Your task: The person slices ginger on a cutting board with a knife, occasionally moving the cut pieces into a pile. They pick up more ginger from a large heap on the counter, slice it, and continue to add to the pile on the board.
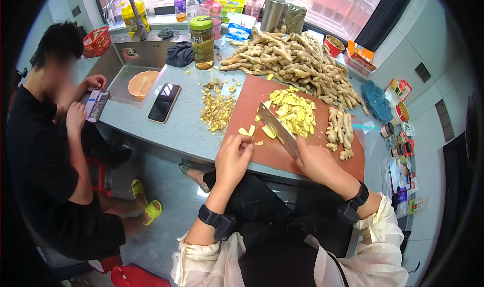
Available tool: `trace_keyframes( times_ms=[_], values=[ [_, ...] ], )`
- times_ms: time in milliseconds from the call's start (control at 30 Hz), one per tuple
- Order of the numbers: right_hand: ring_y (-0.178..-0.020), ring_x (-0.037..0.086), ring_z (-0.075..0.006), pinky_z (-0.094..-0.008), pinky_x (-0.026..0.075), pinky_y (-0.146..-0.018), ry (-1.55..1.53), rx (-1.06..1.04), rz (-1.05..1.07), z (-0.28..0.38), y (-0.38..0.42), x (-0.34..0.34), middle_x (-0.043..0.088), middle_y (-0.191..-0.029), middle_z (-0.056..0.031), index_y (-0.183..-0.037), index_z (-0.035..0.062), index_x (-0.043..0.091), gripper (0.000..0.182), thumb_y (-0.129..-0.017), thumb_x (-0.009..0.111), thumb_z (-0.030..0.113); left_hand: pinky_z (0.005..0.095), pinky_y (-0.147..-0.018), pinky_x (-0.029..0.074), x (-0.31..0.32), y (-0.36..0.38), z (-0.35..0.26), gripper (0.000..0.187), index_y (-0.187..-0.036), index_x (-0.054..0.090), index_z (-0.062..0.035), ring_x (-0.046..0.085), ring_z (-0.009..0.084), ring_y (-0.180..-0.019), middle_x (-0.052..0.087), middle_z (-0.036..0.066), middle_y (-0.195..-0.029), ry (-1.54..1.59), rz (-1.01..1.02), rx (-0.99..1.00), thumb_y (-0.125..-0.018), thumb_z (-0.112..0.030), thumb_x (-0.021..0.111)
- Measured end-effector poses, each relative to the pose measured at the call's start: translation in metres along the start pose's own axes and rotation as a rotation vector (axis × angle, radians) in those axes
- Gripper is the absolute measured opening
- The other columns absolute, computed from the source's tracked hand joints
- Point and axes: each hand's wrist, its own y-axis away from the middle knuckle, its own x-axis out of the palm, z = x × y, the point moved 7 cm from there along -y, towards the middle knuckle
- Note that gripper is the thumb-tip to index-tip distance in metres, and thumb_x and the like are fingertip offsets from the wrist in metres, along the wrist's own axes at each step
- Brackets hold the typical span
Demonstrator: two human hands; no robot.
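Note:
My right hand is closed around the handle of a kitchen knife. The broad blade slants to the upper left over a brown cutting board. At the board's front left edge, my left hand has its fingers curled in; whether anything is inside them is hidden. Just ahead of its fingertips lie a few cut ginger pieces. One more ginger piece rests against the blade's left side. Beyond the knife is a heap of ginger slices, with peeled ginger roots to its right.
A big pile of whole ginger sits behind the board. Left of it are ginger peelings, a phone and a lidded jar. A seated person holds another phone beside the sink.

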Motion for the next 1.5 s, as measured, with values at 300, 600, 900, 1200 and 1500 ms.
trace_keyframes(
  times_ms=[300,600,900,1200,1500],
  values=[
    [-0.079,0.068,-0.0496,-0.0604,0.053,-0.071,0.015,-0.043,-0.016,-0.007,-0.009,0.006,0.069,-0.083,-0.0269,-0.114,-0.0021,0.044,0.029,-0.092,0.055,0.013,0.0388,-0.080,0.055,-0.005,-0.004,0.017,0.019,-0.105,0.069,-0.0053,0.070,0.0271,-0.088,0.067,0.010,-0.098,-0.125,0.006,-0.097,-0.090,-0.015,0.073],
    [-0.090,0.066,-0.0505,-0.0593,0.051,-0.080,-0.178,-0.037,-0.110,-0.026,-0.011,0.003,0.068,-0.092,-0.0304,-0.116,-0.0011,0.044,0.029,-0.097,0.055,0.018,0.0422,-0.077,0.053,0.013,-0.010,-0.016,0.026,-0.105,0.066,-0.0042,0.066,0.0312,-0.089,0.064,0.014,-0.094,-0.261,-0.024,0.099,-0.088,-0.023,0.076],
    [-0.086,0.066,-0.0505,-0.0600,0.050,-0.076,-0.177,-0.048,-0.153,-0.030,0.007,-0.008,0.068,-0.089,-0.0299,-0.115,-0.0010,0.045,0.027,-0.097,0.055,0.015,0.0493,-0.078,0.051,0.074,-0.047,-0.027,0.033,-0.099,0.053,-0.0059,0.064,0.0387,-0.094,0.060,0.015,-0.096,-0.340,-0.126,0.127,-0.085,-0.022,0.077],
    [-0.081,0.065,-0.0511,-0.0599,0.050,-0.073,-0.275,-0.090,-0.288,-0.042,0.010,-0.029,0.067,-0.083,-0.0293,-0.112,-0.0013,0.045,0.025,-0.096,0.056,0.014,0.0420,-0.078,0.050,0.012,-0.039,-0.017,0.021,-0.100,0.057,-0.0014,0.061,0.0326,-0.088,0.059,0.016,-0.099,-0.116,-0.233,0.032,-0.087,-0.008,0.071],
    [-0.090,0.063,-0.0533,-0.0599,0.047,-0.077,-0.290,-0.044,-0.228,-0.044,-0.002,-0.023,0.066,-0.095,-0.0323,-0.115,0.0006,0.046,0.027,-0.095,0.059,0.014,0.0405,-0.093,0.054,0.024,-0.032,0.006,0.028,-0.123,0.058,0.0029,0.070,0.0323,-0.105,0.069,0.020,-0.117,-0.196,-0.060,0.011,-0.096,-0.006,0.059]
  ],
)
